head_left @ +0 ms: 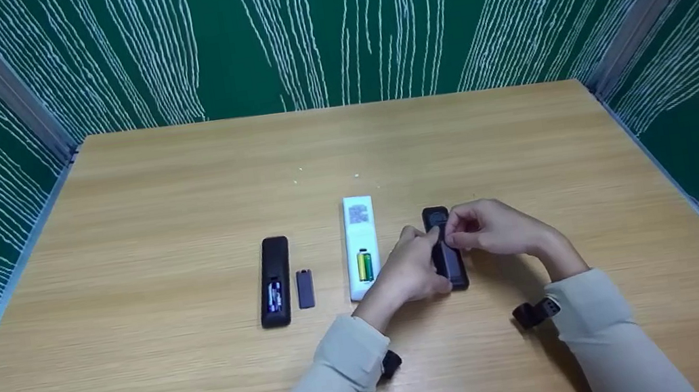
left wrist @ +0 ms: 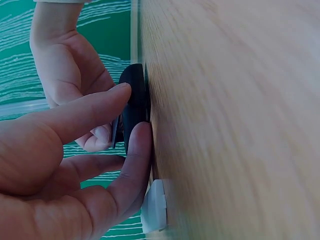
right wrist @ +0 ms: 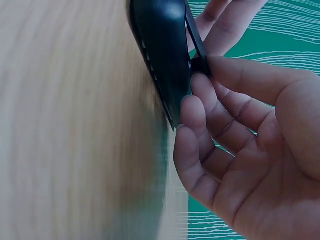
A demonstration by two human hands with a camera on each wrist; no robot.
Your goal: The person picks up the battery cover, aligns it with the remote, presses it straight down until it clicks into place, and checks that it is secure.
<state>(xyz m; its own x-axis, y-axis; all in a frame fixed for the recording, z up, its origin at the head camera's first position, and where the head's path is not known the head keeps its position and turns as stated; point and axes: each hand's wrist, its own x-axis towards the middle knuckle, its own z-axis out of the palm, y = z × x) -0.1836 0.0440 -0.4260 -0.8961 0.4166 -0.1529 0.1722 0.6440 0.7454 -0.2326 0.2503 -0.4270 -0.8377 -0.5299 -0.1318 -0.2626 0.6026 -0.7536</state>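
Note:
A black remote control [head_left: 435, 214] lies on the table in front of me. My left hand [head_left: 406, 271] grips its sides between thumb and fingers. With thumb and fingertip, my right hand [head_left: 496, 227] pinches the end of the battery cover [right wrist: 197, 37], tilted up off the remote's back in the right wrist view. The inside of that remote is mostly hidden. Just left of my left hand lies a white remote control [head_left: 359, 222], its compartment showing a yellow battery [head_left: 361, 267] and a green battery [head_left: 368, 266].
Farther left is a second black remote control [head_left: 273, 254] with batteries [head_left: 275, 295] in its open compartment. A loose dark battery cover [head_left: 305, 289] lies beside it. Small white bits [head_left: 300, 169] are scattered farther back on the wooden table [head_left: 154, 216].

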